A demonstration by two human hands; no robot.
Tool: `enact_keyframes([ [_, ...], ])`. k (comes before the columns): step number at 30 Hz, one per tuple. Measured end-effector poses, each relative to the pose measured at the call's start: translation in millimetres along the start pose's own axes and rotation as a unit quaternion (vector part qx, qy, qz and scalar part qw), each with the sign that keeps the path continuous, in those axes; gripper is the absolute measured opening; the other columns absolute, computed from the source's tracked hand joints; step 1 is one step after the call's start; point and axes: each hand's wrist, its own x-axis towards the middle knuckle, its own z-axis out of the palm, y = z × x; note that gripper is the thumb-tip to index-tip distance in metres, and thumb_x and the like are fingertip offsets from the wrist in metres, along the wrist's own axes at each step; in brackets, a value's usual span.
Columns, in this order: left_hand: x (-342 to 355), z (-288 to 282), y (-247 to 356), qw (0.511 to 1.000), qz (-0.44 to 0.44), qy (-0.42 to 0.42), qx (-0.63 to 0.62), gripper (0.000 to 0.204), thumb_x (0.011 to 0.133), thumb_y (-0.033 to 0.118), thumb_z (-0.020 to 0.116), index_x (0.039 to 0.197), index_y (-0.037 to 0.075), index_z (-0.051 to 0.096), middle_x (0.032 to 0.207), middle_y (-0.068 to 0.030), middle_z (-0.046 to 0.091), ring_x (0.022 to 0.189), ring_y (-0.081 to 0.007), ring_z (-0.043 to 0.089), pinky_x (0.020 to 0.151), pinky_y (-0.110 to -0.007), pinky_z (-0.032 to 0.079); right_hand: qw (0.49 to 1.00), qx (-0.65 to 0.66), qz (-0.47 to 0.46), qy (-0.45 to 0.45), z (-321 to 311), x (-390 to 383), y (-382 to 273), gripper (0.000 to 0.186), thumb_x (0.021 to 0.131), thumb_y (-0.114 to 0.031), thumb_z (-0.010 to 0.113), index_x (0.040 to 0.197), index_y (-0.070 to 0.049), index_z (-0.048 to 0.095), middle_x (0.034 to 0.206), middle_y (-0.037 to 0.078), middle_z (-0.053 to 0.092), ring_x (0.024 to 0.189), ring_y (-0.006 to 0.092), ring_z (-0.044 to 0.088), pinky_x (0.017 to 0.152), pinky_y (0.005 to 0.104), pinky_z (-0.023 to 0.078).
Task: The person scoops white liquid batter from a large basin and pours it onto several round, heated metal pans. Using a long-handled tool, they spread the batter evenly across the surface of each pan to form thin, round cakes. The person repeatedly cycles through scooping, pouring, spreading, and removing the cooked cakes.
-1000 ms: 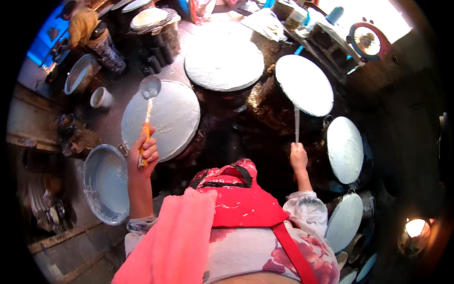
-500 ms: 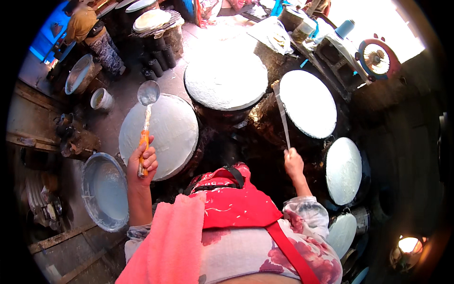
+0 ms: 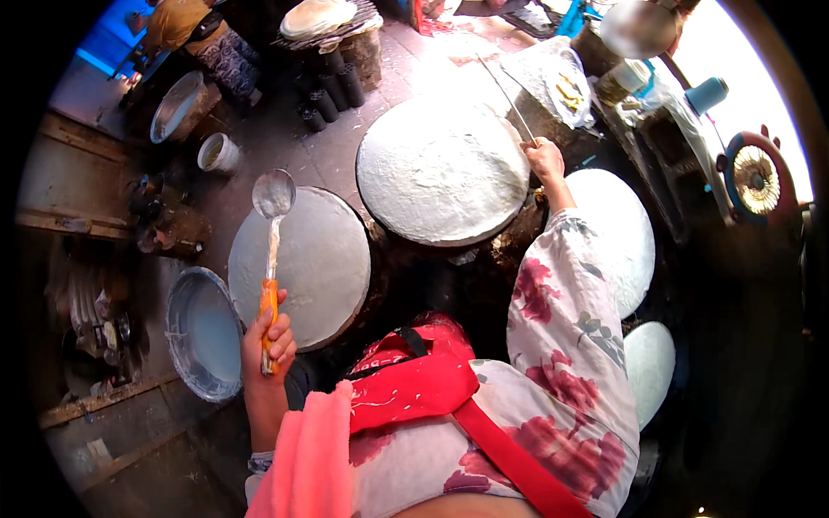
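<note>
White batter coated the middle griddle and three more griddles nearby, the spreading apparently done, none yet bared. The right hand gripped a thin rod by the middle griddle's far-right rim; the left hand grasped an orange-handled ladle. Beyond, across tiled floor, flatbreads lay racked; a fan stood right.

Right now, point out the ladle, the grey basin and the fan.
Ladle (image 3: 273, 246): head view, middle of its shaft.
Grey basin (image 3: 179, 338): head view, inner left wall.
Fan (image 3: 756, 180): head view, round grille.
</note>
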Motion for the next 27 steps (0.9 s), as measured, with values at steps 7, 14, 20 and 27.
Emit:
enact_keyframes([
  [7, -9, 2, -8, 0.998, 0.021, 0.054, -0.025, 0.035, 0.100, 0.018, 0.038, 0.130, 0.001, 0.040, 0.065, -0.0006, 0.041, 0.040, -0.0077, 0.042, 0.038, -0.022, 0.036, 0.991, -0.047, -0.079, -0.093, 14, 45, -27, 0.033, 0.076, -0.041, 0.068, 0.084, -0.008, 0.068, 0.085, 0.015, 0.067, 0.086, 0.0314, 0.064, 0.075, 0.0400, 0.048],
  [14, -17, -14, -1, 0.998, 0.040, 0.050, -0.018, 0.035, 0.099, 0.016, 0.039, 0.130, 0.000, 0.040, 0.066, -0.0009, 0.043, 0.041, -0.0080, 0.043, 0.038, -0.022, 0.038, 0.982, 0.039, -0.168, -0.074, -22, 36, -82, 0.029, 0.073, -0.031, 0.064, 0.077, -0.003, 0.066, 0.061, 0.015, 0.059, 0.058, 0.0247, 0.060, 0.059, 0.0366, 0.046],
  [20, -26, -41, 20, 0.999, 0.044, 0.024, 0.005, 0.034, 0.098, 0.016, 0.040, 0.129, 0.001, 0.042, 0.066, -0.0011, 0.044, 0.041, -0.0079, 0.044, 0.037, -0.023, 0.039, 0.966, 0.166, -0.196, -0.026, -84, -63, -168, 0.025, 0.078, -0.023, 0.066, 0.067, -0.001, 0.061, 0.052, -0.001, 0.047, 0.050, 0.0086, 0.042, 0.049, 0.0286, 0.036],
  [27, -19, -82, 59, 0.994, -0.006, -0.050, 0.097, 0.033, 0.097, 0.017, 0.044, 0.127, 0.003, 0.044, 0.066, -0.0002, 0.044, 0.041, -0.0075, 0.044, 0.037, -0.022, 0.038, 0.940, 0.202, -0.216, 0.168, -117, -264, -158, 0.023, 0.083, -0.019, 0.066, 0.074, 0.001, 0.061, 0.053, 0.000, 0.043, 0.052, 0.0063, 0.038, 0.049, 0.0259, 0.035],
])
